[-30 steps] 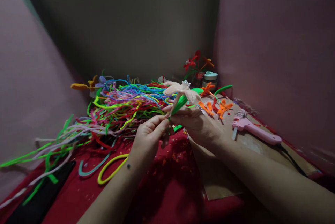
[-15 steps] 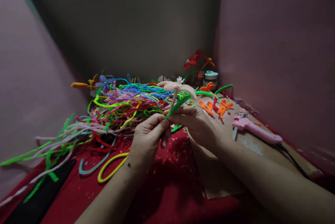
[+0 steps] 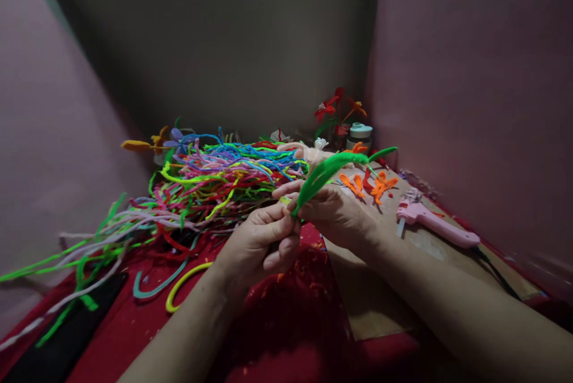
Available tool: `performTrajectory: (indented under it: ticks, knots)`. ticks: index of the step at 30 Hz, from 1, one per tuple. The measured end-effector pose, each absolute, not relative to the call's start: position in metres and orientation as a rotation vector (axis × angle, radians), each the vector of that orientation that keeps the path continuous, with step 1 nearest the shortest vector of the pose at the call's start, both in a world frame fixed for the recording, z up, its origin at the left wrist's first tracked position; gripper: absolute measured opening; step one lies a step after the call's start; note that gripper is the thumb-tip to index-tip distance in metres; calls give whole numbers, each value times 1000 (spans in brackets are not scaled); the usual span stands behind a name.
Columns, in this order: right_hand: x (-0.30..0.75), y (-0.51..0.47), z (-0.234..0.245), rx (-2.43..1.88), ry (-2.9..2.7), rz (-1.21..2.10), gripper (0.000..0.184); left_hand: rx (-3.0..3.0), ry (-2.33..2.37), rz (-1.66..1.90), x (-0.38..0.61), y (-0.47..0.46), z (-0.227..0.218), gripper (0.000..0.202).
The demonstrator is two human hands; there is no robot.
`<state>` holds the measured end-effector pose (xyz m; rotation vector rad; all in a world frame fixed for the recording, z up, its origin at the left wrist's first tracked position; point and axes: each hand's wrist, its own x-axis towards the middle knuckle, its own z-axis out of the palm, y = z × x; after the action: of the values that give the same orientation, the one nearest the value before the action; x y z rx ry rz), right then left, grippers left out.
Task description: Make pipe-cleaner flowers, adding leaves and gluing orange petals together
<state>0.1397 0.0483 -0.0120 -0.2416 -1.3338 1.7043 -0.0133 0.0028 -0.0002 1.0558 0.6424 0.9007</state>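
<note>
My left hand (image 3: 262, 238) is closed in a pinch around the base of a pipe-cleaner flower. Pale pink petals and white stamens make up the flower head (image 3: 312, 155), which tilts away behind a long green pipe-cleaner leaf (image 3: 326, 171). The leaf rises from my fingertips and arches to the right. My right hand (image 3: 342, 216) meets the left at the leaf's base, its thumb and fingers closed on the same spot. A small yellowish-green bit (image 3: 285, 200) shows at the fingertips; its kind is unclear. The fingers hide most of the stem.
A heap of coloured pipe cleaners (image 3: 237, 168) lies behind my hands. On the right, a pink glue gun (image 3: 436, 224) and orange petal pieces (image 3: 380, 185) rest on a brown board (image 3: 376, 314). Red flowers (image 3: 329, 108) and a lidded jar (image 3: 360, 135) stand at the back. Red cloth covers the table.
The flower has turned and tipped away to the right, so the green leaf now stands broadside in front of it. My left hand has shifted slightly right, and both hands still grip the base.
</note>
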Motion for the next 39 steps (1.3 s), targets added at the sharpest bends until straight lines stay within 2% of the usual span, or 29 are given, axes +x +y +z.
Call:
performTrajectory:
  ticks: [3, 6, 8, 10, 13, 14, 17, 20, 27, 30, 39]
  knots:
    - [137, 45, -13, -276, -1249, 1701, 15, 1152, 736, 916, -13, 2, 3, 26]
    - [135, 44, -15, -347, -1198, 1647, 13, 1456, 1009, 1102, -7, -2, 5, 22]
    - [133, 44, -17, -382, -1163, 1612, 11, 1688, 1226, 1303, -2, -4, 3, 6]
    - [131, 42, -18, -411, -1139, 1586, 11, 1863, 1355, 1430, 1, -6, -1, 13]
    - [129, 39, -17, -470, -1191, 1498, 9, 1934, 1446, 1465, 1, -7, -7, 4]
    - [129, 39, -16, -475, -1225, 1457, 8, 1917, 1446, 1453, 0, -7, -7, 10]
    - [131, 40, -13, -464, -1328, 1399, 8, 1741, 1366, 1419, 1, -7, -2, 24]
    - [136, 45, -9, -466, -1404, 1417, 14, 1510, 1261, 1386, 1, -6, 5, 28]
    - [154, 56, 5, -388, -1684, 1364, 7, 1319, 1014, 1166, -8, -1, 6, 29]
    - [158, 56, 8, -316, -1716, 1332, 10, 1236, 900, 1128, -9, -1, 5, 24]
    - [155, 60, -4, -239, -1775, 1511, 14, 1032, 651, 813, -16, 2, 0, 27]
